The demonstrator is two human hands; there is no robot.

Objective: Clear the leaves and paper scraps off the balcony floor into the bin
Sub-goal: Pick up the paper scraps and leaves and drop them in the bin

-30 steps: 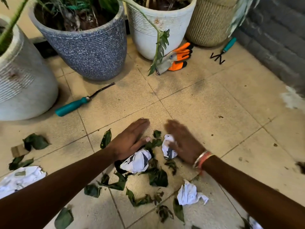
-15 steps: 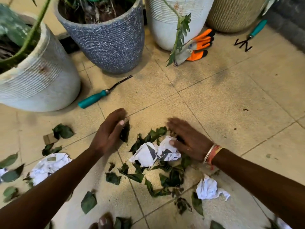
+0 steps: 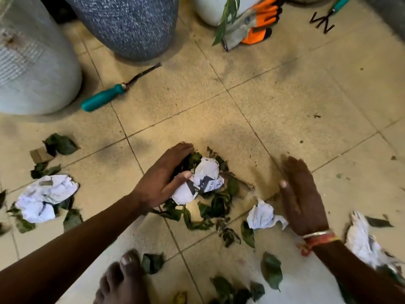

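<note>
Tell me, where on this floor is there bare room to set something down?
The widest bare tiles lie beyond the right hand, bordered by the orange gloves and hand rake. A smaller patch sits between the teal-handled tool and the left hand. Crowded: around both hands and toward the foot, with leaves and crumpled paper.

Three pots (image 3: 131, 25), two teal tools (image 3: 103, 99), two hands (image 3: 162, 178)
</note>
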